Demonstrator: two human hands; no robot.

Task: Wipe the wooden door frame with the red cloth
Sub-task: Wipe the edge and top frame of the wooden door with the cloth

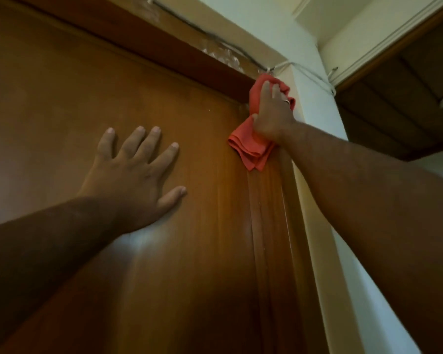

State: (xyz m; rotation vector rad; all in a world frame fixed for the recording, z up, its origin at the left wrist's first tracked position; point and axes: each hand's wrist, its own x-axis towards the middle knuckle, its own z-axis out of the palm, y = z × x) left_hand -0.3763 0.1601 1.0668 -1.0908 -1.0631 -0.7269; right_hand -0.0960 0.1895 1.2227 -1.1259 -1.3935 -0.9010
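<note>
Right hand (271,116) clamps one red cloth (251,149) against the door frame (269,213); left hand (136,172) lies splayed flat on the door (62,98).

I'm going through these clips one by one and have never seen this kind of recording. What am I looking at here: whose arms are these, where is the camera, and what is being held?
There is no machine here. A person wears one wide-angle camera on the head, so both arms reach into the picture from below, and the view tilts up at a door.

The left hand lies flat with spread fingers on the brown wooden door, holding nothing.

The right hand presses a folded red cloth against the wooden door frame, near its upper right corner. Part of the cloth hangs loose below the hand. A ring shows on one finger.

Above the frame's top run thin cables, and beside the frame is a pale wall. At the far right is a dark wooden overhead unit.
</note>
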